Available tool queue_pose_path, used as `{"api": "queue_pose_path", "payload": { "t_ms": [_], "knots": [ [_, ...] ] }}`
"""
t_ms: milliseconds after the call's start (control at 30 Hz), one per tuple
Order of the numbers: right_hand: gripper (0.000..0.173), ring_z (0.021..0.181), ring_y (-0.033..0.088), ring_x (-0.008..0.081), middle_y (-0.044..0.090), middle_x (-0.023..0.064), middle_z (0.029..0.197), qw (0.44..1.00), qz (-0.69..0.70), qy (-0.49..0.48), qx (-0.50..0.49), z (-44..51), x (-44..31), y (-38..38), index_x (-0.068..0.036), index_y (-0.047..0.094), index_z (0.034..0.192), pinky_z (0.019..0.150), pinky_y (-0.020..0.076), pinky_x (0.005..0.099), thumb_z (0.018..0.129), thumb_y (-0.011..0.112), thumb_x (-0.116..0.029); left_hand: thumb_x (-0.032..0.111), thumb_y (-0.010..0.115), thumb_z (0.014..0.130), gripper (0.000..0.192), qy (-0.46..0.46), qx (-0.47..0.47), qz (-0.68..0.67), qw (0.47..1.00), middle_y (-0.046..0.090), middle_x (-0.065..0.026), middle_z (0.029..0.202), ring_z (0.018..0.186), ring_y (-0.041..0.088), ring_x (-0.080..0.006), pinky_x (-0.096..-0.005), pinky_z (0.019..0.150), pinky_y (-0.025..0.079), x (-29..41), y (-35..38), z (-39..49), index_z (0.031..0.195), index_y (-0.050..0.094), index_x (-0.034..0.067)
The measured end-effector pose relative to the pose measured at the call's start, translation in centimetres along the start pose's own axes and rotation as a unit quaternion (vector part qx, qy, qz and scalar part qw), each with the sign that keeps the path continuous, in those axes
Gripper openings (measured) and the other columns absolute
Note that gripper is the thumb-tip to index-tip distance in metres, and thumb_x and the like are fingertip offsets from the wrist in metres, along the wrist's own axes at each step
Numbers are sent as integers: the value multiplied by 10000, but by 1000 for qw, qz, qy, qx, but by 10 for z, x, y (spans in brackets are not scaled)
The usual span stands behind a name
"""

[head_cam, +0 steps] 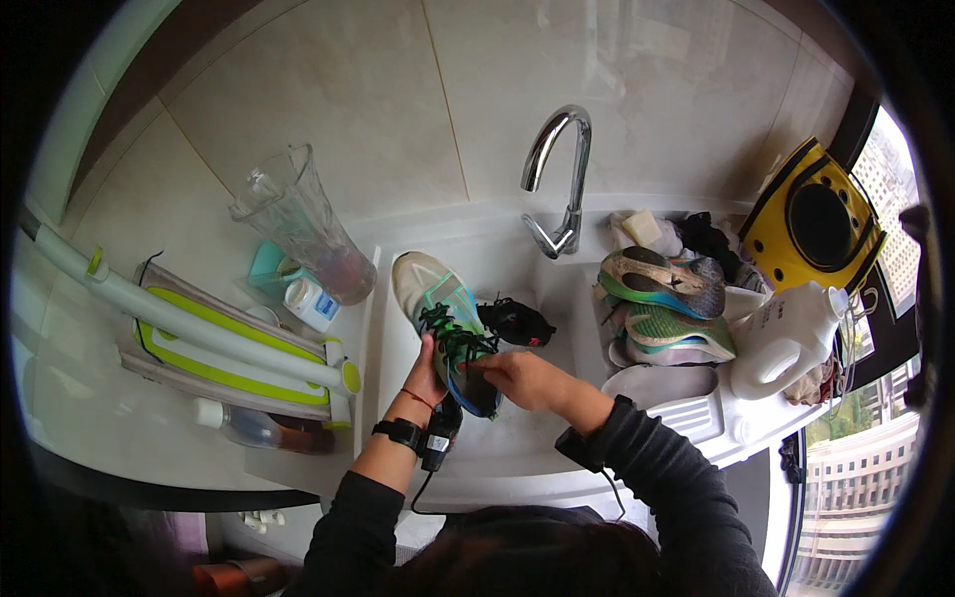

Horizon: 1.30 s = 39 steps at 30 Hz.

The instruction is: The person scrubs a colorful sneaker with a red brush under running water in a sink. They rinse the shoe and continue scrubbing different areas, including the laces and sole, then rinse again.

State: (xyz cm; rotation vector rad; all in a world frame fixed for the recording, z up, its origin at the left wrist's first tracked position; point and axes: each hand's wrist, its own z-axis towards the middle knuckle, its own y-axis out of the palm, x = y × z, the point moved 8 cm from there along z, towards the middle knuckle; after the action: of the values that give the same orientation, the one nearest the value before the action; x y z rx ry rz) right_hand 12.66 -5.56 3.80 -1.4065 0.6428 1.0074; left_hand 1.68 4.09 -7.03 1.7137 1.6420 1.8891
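A white and green running shoe (pixel 440 306) with black laces is held over the white sink basin (pixel 515 440), toe pointing away from me. My left hand (pixel 427 377) grips its side, mostly hidden beneath the shoe. At the tongue, the bent fingers of my right hand (pixel 515 377) pinch the black shoelace (pixel 455 343); the exact grip is small in the picture. A black shoe (pixel 517 321) lies in the basin beyond the held one. Another black item (pixel 445 424) shows beside my left wrist, partly covered.
Two running shoes (pixel 664 280) are stacked sole-up on the right ledge, near a soap bar (pixel 642 226) and a white jug (pixel 783 343). A chrome faucet (pixel 571 179) rises behind the basin. Leftward stand a glass vase (pixel 321 231), a white bottle (pixel 310 304) and a flat mop (pixel 224 313).
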Motion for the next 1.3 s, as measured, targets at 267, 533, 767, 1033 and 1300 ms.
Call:
{"api": "queue_pose_path", "payload": {
  "t_ms": [267,533,767,1033,1300],
  "knots": [
    [191,791,637,370,627,195,867,979,-163,21,122,14,-20,-22,-104,674,1009,715,527,445,881,569,-200,748,439,819,867,80,45,19,996,502,-64,1386,1271,475,-250,-432,1071,380,-6,-3,6,1428,381,134],
    [308,778,657,330,622,169,919,934,-343,73,-76,-11,2,-20,-208,617,1215,697,527,441,931,497,-207,431,762,784,878,256,102,129,953,443,-62,1386,1253,463,-253,-440,1047,402,60,-13,3,1455,276,138],
    [399,750,602,282,642,194,862,928,202,264,-166,-32,54,7,-153,549,1345,646,481,384,949,553,-205,399,823,722,880,322,125,240,907,489,-52,1330,1205,475,-206,-374,1046,363,72,8,-11,1398,369,67],
    [363,771,672,288,634,150,908,867,-493,-57,-54,-19,-8,-37,-216,581,1222,628,536,380,868,541,-143,349,708,867,622,258,182,231,920,545,-73,1269,1138,519,-198,-362,993,409,68,15,-7,1329,464,10],
    [387,728,652,256,622,140,812,949,-303,-20,-89,-9,23,-13,-211,580,1282,623,508,405,899,583,-154,248,728,852,586,329,165,374,851,557,-77,1255,1126,525,-195,-345,988,413,91,38,-14,1315,467,3]
  ]
}}
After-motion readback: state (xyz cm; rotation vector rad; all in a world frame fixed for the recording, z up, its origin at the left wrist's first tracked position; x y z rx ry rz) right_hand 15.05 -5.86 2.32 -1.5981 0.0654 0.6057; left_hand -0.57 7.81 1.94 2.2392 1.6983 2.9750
